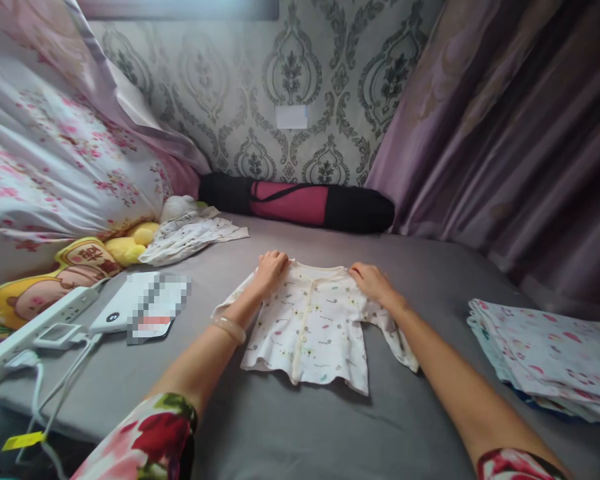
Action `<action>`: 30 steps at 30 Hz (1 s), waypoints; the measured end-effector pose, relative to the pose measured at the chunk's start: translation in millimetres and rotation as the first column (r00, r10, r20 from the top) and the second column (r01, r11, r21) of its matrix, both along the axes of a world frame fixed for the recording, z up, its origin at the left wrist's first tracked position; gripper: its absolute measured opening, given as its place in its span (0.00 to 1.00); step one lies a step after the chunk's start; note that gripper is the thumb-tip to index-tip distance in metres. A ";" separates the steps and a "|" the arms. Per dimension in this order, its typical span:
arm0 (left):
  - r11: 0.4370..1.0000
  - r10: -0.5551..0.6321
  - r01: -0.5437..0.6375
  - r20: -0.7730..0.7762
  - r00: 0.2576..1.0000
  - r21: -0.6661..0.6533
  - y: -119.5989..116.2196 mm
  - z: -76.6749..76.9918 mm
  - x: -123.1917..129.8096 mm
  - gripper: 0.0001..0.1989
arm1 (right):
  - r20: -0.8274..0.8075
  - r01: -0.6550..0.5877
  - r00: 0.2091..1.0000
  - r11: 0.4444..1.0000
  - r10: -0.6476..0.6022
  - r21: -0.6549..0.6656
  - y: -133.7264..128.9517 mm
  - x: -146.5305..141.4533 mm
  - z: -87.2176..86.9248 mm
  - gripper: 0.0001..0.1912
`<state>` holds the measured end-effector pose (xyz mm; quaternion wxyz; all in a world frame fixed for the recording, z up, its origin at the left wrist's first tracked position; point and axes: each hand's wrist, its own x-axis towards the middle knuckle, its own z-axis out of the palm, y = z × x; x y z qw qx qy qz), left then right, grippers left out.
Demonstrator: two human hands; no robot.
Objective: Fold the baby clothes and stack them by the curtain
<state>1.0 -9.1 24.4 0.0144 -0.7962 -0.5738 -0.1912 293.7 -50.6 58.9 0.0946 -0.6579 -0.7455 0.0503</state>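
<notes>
- Head view: I have the small white printed fabric shirt (307,327) at centre, buttons up, collar towards twelve o'clock, on the grey cloth sheet (380,427).
- My left hand (273,272) pinches its shoulder at eleven o'clock, fingers narrow; my right hand (373,283) pinches at one.
- I judge this to be straightening; the next move calls for even tension.

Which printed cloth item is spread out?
The long-sleeved button-front shirt, between left hand and right hand; the white garment at left lies crumpled, the stack at right folded.
</notes>
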 end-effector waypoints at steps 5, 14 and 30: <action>1.000 -0.006 0.007 -0.062 0.998 0.013 11.9 -15.4 4.6 0.17 | 0.167 0.006 0.986 0.999 0.000 -0.036 10.8 -4.5 -19.3 0.17; 1.000 0.004 -0.004 -0.119 0.993 0.003 52.6 -23.8 11.4 0.18 | 0.252 -0.022 0.967 0.996 0.042 -0.081 52.3 0.9 -32.6 0.19; 0.988 0.075 -0.093 -0.140 0.987 -0.125 95.7 -12.9 33.7 0.13 | 0.254 0.071 0.966 0.997 -0.058 -0.043 88.4 8.1 -29.4 0.17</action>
